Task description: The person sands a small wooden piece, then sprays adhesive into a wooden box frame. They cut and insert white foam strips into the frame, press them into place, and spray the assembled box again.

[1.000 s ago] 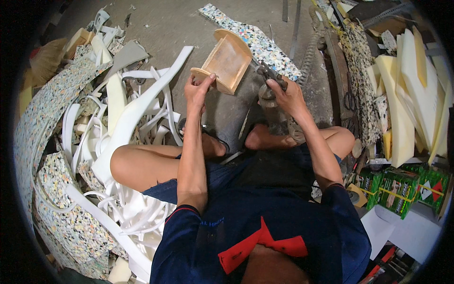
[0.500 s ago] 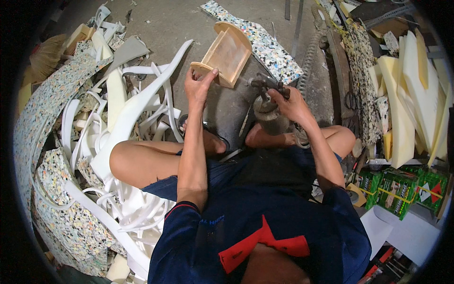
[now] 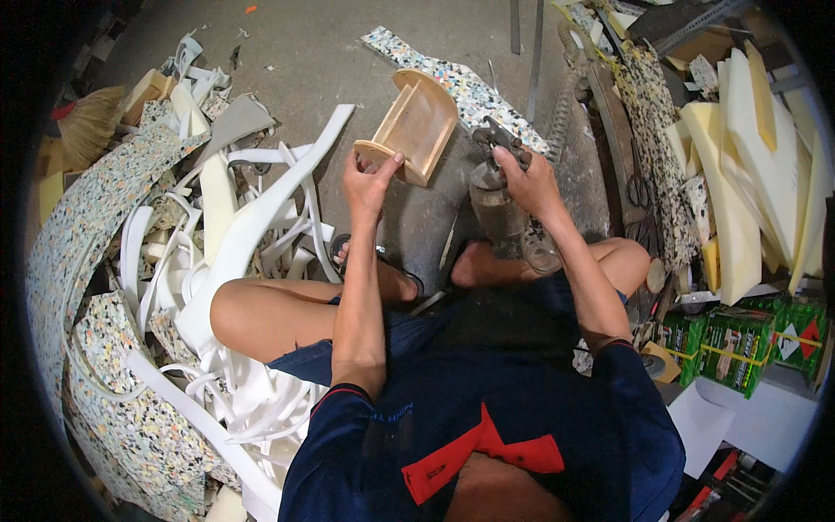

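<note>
Pinched at its near rounded end, a small wooden frame (image 3: 424, 130) with curved end boards is held up by my left hand (image 3: 369, 180). The thumb lies over the board's edge and the fingers are behind it. My right hand (image 3: 532, 184) is wrapped round the handle of a spray gun (image 3: 494, 184) with a cloudy cup under its head. Its nozzle end points toward the wooden frame, a short gap apart. The right fingers are partly hidden behind the grip. A strip of speckled foam (image 3: 470, 91) lies on the floor beyond both.
White foam offcuts (image 3: 248, 217) and bent speckled foam sheets (image 3: 130, 383) are heaped at my left, near a straw broom (image 3: 91, 126). A coiled hose (image 3: 565, 96) runs along the floor. Cream foam slabs (image 3: 739, 174), scissors (image 3: 639, 191) and green packages (image 3: 735, 348) lie at my right.
The wooden frame has shifted slightly lower in the picture, with my left hand still on it. The spray gun has turned a little, and its cup shows more plainly. Both hands keep their hold.
</note>
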Tool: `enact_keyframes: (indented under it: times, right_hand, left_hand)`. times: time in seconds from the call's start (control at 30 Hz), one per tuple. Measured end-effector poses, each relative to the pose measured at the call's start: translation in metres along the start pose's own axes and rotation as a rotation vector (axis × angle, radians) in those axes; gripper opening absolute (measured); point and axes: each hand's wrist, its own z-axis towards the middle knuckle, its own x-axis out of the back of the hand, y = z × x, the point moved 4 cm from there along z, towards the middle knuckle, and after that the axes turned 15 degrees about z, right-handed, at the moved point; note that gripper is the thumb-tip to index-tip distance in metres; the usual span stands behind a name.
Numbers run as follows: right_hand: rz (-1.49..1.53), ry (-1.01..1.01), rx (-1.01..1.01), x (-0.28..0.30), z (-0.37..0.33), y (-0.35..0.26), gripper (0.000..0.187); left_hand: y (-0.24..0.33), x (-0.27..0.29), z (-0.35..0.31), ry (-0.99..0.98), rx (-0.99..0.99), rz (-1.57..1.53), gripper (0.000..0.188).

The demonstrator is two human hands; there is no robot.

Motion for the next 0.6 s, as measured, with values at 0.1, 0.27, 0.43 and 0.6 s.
enact_keyframes:
  times: [0.1, 0.27, 0.43, 0.6]
  right_hand:
    - [0.049, -0.053, -0.036, 0.009, -0.003, 0.007, 0.043]
    - [0.231, -0.095, -0.009, 0.047, -0.013, 0.01, 0.04]
    - [0.324, 0.178, -0.091, 0.114, -0.004, 0.067, 0.038]
    - [0.338, 0.501, -0.102, 0.189, 0.015, 0.185, 0.026]
  left_hand:
    - [0.008, 0.001, -0.005, -0.025, 0.053, -0.035, 0.097]
    - [-0.008, -0.002, 0.006, 0.0, 0.024, 0.143, 0.101]
    - [0.012, -0.029, 0.01, 0.056, -0.147, 0.378, 0.092]
    - [0.02, -0.069, 0.046, -0.037, -0.451, 0.651, 0.098]
